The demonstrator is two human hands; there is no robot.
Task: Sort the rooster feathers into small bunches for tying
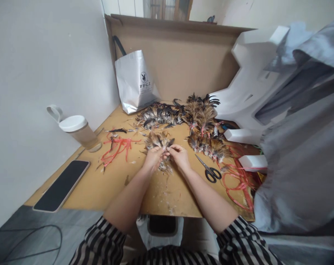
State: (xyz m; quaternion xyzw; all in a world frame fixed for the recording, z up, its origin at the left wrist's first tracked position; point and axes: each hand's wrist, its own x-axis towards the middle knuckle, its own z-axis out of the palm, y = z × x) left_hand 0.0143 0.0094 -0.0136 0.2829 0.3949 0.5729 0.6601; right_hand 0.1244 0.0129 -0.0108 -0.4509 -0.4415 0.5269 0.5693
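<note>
Both my hands meet over the middle of the table [106, 187]. My left hand [156, 155] is closed around a small bunch of brown and black feathers [157, 139], which fans out beyond the fingers. My right hand [178, 154] has its thumb and forefinger pinched together at the base of the same bunch; what lies between those fingertips is too small to make out. Loose feathers and fluff [164, 168] lie just below the hands. To the right rest black-handled scissors [211, 173], with the blades pointing up and left.
Piles of feathers [161, 116] and tied feather bunches [201, 114] lie at the back. Red plastic strips [117, 147] lie left, more red ribbon [238, 184] right. A phone [62, 186], a lidded cup [81, 132], a silver bag [134, 81] and white foam [238, 88] stand around.
</note>
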